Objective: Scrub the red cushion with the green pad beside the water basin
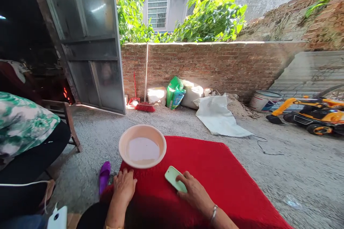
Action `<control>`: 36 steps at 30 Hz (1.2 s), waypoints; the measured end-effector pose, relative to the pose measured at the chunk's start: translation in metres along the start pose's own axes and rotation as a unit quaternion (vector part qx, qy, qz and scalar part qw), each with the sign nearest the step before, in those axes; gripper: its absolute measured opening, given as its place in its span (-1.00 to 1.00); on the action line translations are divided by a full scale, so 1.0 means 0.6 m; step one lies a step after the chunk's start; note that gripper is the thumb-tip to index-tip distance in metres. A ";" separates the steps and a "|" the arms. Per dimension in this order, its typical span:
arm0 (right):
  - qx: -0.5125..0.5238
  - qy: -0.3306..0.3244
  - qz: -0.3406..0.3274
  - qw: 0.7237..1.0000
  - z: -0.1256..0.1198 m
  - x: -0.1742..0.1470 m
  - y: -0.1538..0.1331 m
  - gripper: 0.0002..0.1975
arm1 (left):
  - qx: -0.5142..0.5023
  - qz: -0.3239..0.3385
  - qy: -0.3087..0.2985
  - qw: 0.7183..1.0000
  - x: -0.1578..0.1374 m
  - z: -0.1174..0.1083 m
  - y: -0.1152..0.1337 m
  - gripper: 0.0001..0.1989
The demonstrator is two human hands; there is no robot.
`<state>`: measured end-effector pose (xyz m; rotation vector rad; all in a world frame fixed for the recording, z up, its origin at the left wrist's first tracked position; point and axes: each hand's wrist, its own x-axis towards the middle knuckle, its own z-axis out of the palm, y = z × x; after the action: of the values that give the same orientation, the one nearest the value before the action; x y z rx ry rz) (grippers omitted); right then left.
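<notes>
A red cloth (199, 164) covers the table in front of me. On its far left part stands a peach-coloured basin (142, 164) holding some clear water. My left hand (124, 183) rests on the cloth's left edge just below the basin, fingers extended and somewhat apart, with nothing visible in it. My right hand (194, 190) has its thumb and fingers on a pale green, flat oblong thing (173, 177) with rounded corners and a small dark hole near its far end. This lies slanted on the cloth, and the hand covers its near right end.
At left sits a person in a green-and-white patterned top (27, 125), beside a wooden chair (70, 125). A purple slipper (104, 175) and a white phone (58, 218) are lower left. Beyond the table are a red broom (145, 107), sacks (176, 93), a white sheet (217, 114) and a toy excavator (317, 116).
</notes>
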<state>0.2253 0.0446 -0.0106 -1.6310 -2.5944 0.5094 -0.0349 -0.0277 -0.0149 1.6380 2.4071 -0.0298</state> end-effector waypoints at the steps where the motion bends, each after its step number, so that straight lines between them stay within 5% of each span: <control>1: -0.001 0.016 0.031 0.999 -0.013 -0.014 0.032 -0.67 | -0.004 0.002 0.003 1.000 0.000 -0.005 0.003 -0.58; 6: -0.005 0.104 0.162 0.981 -0.043 -0.069 0.120 -0.76 | -0.001 0.013 0.020 1.000 -0.002 -0.016 0.023 -0.61; 12: 0.059 0.083 0.021 0.995 0.051 -0.044 0.009 -0.70 | -0.038 0.074 -0.009 0.996 0.010 0.013 0.030 -0.59; 16: 0.024 0.021 0.002 0.999 0.097 -0.014 -0.035 -0.59 | -0.104 0.115 -0.034 0.987 0.029 0.028 0.015 -0.60; 26: 0.028 0.107 0.116 0.987 -0.026 -0.067 0.087 -0.74 | -0.045 0.083 -0.020 0.995 0.009 0.012 0.025 -0.62; 36: 0.039 0.049 0.028 0.998 0.026 0.035 -0.052 -0.66 | -0.028 0.116 -0.025 0.993 0.007 0.039 0.058 -0.58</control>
<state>0.1857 0.0471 -0.0192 -1.6648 -2.4342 0.5139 -0.0003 -0.0141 -0.0349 1.8570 2.1460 0.0342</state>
